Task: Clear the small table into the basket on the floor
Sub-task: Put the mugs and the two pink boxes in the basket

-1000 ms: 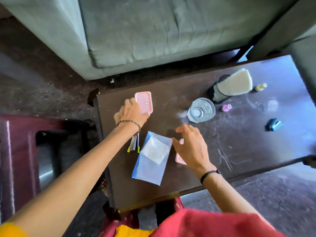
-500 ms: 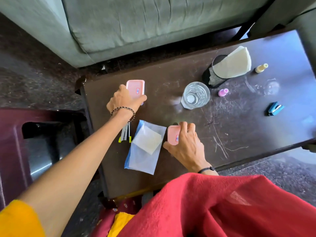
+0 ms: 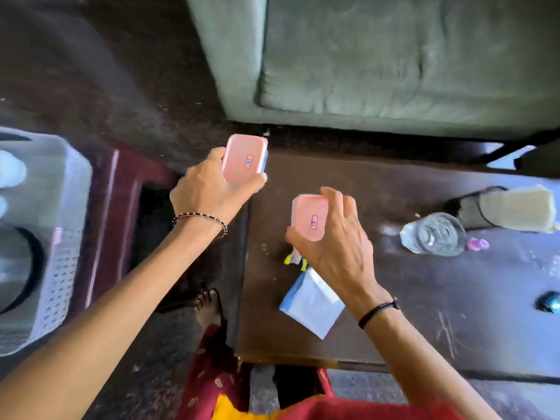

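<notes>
Left hand and right hand each grip a pink box above the left end of the tabletop.
The far pink box, rounded and with a small label on its lid, is held over the far left corner in the left hand's curled fingers. The near pink box looks the same and sits in the right hand's grasp. The pale perforated basket on the floor is blurred and cut off at the left. The right wrist covers part of a blue-white packet. The yellow-tipped things under the hand are too hidden to name.
</notes>
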